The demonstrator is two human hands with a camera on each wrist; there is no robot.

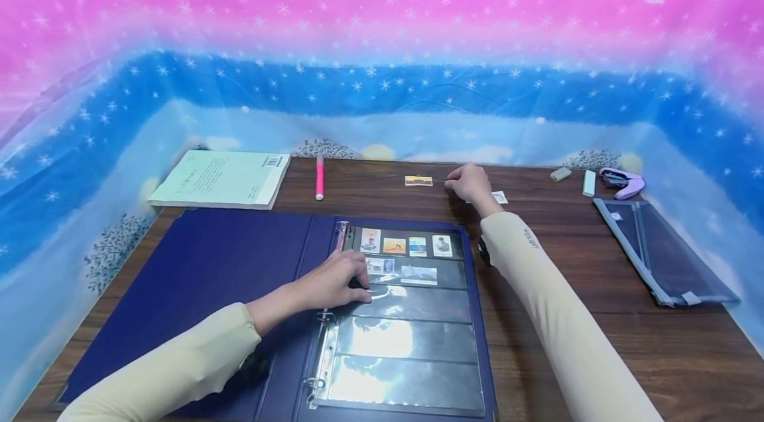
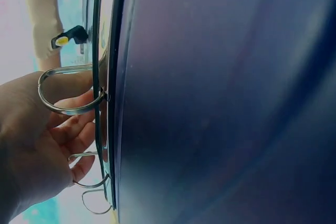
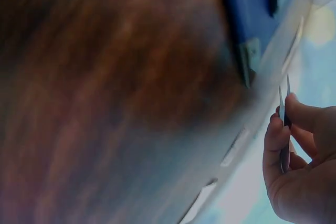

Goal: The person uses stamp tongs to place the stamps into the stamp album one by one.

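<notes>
My right hand (image 1: 470,184) pinches a pair of tweezers (image 3: 285,153) over the far part of the table. In the right wrist view the two tips stand slightly apart with nothing between them. Just left of that hand lies a yellow and red stamp (image 1: 418,180); a pale stamp (image 1: 500,197) shows partly behind the wrist. My left hand (image 1: 334,279), fingers loosely bent, rests over the black stock page (image 1: 406,302) in the blue ring binder (image 1: 227,276). Its fingertips are at the second row of pockets. Several stamps (image 1: 394,245) fill the top row, with more below.
A pale green book (image 1: 221,178) and a pink marker (image 1: 319,178) lie at the back left. On the right are an eraser (image 1: 560,174), a small white box-shaped piece (image 1: 589,183), a lilac stapler (image 1: 623,182) and a mesh zip pouch (image 1: 662,249). Metal rings (image 2: 71,109) rise along the binder's spine.
</notes>
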